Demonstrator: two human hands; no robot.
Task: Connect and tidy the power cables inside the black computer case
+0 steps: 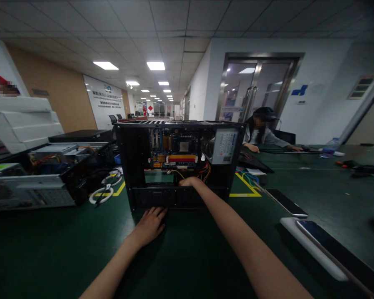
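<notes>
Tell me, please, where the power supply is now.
In the head view, the power supply sits inside the open case, at its upper right, just right of the motherboard.

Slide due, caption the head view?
Right hand inside an open black metal computer case, left hand resting on the green tabletop.

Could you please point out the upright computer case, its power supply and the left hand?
Upright computer case [153,198]: head view, its lower panel.
Power supply [222,145]: head view, its labelled side.
Left hand [149,226]: head view, its back.
</notes>
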